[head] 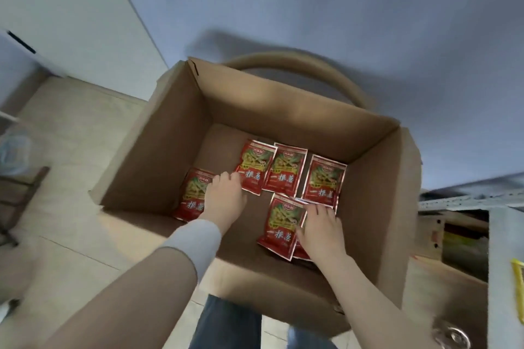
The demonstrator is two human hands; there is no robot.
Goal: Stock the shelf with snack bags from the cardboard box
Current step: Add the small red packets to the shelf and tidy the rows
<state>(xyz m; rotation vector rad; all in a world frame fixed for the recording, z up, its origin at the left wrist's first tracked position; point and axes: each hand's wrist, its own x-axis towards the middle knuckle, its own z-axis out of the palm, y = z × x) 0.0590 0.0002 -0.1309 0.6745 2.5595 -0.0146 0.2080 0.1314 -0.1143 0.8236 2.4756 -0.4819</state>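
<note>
An open cardboard box [158,150] stands in front of me with several red snack bags lying flat on its bottom. My left hand [225,197] reaches down between the leftmost bag [192,193] and a bag [253,166] in the back row, fingertips at that bag's lower edge. My right hand [319,228] lies on a near bag [280,224], covering part of a second bag under it. Two more bags [285,168] [324,178] lie in the back row. Whether either hand grips a bag is not clear.
A metal shelf [465,198] stands to the right of the box, with dim packets inside. A curved tan chair back [340,76] rises behind the box against the blue wall. Pale floor tiles lie to the left, with a plastic tub [12,150] at the far left.
</note>
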